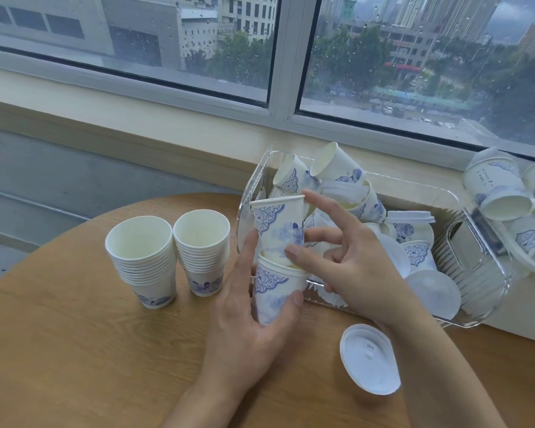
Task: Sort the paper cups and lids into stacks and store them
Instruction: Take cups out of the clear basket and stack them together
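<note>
Wrapped around the lower paper cup [274, 291], the left hand [247, 322] has its thumb pressed on the front of the cup wall and its fingers up along the cup's left side, holding the cup upright above the round wooden table [74, 350]. An upper paper cup [278, 227] sits partway nested in the lower one, and the right hand [346, 261] pinches it lightly with thumb and index fingertip on its right side while the other fingers are spread loose. Both cups are white with blue floral print. To the left on the table stand two stacks of nested cups side by side, the left stack [142, 261] and the right stack [203, 251], their rims nearly touching. Behind the hands a clear plastic bin [464, 251] with a cut-out handle holds a jumble of loose cups and white lids, some cups lying on their sides. One white lid [369, 358] lies on the table near the right forearm. More loose cups [504, 193] lie on the windowsill to the right of the bin, beneath a rain-spotted window [284, 57].
</note>
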`<act>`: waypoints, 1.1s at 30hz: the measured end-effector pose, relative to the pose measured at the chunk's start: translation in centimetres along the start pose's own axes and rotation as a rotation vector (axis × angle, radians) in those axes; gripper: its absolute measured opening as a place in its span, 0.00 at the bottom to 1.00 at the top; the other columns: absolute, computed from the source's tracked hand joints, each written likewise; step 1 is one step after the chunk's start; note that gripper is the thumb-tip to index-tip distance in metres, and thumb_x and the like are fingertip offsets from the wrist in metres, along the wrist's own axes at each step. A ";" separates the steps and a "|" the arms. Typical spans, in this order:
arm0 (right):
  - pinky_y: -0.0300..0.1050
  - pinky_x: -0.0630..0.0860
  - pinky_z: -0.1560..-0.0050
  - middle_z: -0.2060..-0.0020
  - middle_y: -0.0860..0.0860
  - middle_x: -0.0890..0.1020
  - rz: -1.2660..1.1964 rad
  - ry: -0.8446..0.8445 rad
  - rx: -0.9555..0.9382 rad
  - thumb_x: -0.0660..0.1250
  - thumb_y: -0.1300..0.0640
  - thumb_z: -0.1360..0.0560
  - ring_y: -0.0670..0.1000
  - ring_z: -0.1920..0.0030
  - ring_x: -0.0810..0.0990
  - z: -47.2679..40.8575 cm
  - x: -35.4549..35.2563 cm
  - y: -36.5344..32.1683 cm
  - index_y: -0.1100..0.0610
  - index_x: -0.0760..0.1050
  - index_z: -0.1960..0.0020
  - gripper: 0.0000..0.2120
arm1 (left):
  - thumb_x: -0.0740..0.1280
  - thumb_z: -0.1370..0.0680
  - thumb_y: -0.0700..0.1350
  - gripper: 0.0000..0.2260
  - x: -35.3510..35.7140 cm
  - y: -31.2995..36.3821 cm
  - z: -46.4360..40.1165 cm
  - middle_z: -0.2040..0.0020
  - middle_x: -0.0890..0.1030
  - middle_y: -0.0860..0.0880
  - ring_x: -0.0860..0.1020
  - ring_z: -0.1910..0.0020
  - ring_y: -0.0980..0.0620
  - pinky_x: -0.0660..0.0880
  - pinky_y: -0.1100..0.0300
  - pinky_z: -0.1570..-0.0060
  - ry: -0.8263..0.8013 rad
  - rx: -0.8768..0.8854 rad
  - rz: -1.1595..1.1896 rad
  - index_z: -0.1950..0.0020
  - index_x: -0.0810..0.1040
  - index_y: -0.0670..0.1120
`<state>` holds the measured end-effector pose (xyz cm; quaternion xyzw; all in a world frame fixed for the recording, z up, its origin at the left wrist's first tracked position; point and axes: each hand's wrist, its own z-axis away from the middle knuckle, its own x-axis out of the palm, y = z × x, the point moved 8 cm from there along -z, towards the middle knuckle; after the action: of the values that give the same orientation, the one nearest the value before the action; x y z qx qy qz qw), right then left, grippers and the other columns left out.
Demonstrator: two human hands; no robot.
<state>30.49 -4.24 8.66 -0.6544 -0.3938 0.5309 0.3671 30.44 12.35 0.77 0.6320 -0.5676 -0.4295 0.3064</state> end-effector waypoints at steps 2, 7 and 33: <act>0.51 0.79 0.67 0.51 0.47 0.87 0.009 0.005 -0.005 0.77 0.40 0.31 0.55 0.72 0.73 0.0 0.0 0.0 0.30 0.73 0.30 0.31 | 0.73 0.26 0.59 0.40 -0.1 0.0 0.1 0.29 0.80 0.53 0.80 0.34 0.54 0.79 0.50 0.36 0.009 0.000 -0.005 0.16 0.59 0.60; 0.39 0.72 0.72 0.55 0.47 0.89 -0.064 0.072 0.028 0.71 0.46 0.22 0.48 0.76 0.72 -0.2 -0.7 0.6 0.44 0.83 0.37 0.14 | 0.71 0.24 0.61 0.39 -0.2 -0.2 -0.1 0.25 0.76 0.54 0.77 0.29 0.51 0.76 0.45 0.32 0.008 -0.017 0.000 0.16 0.57 0.62; 0.27 0.71 0.70 0.60 0.52 0.87 -0.175 0.058 0.124 0.74 0.56 0.22 0.38 0.71 0.78 -0.7 -0.7 4.1 0.59 0.86 0.48 0.07 | 0.65 0.21 0.64 0.30 0.3 -0.4 0.0 0.26 0.75 0.57 0.75 0.28 0.51 0.74 0.43 0.31 -0.038 -0.009 -0.029 0.20 0.61 0.63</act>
<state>31.55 -6.66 5.41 -0.6087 -0.4050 0.5011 0.4629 30.59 12.12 0.35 0.6305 -0.5623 -0.4481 0.2923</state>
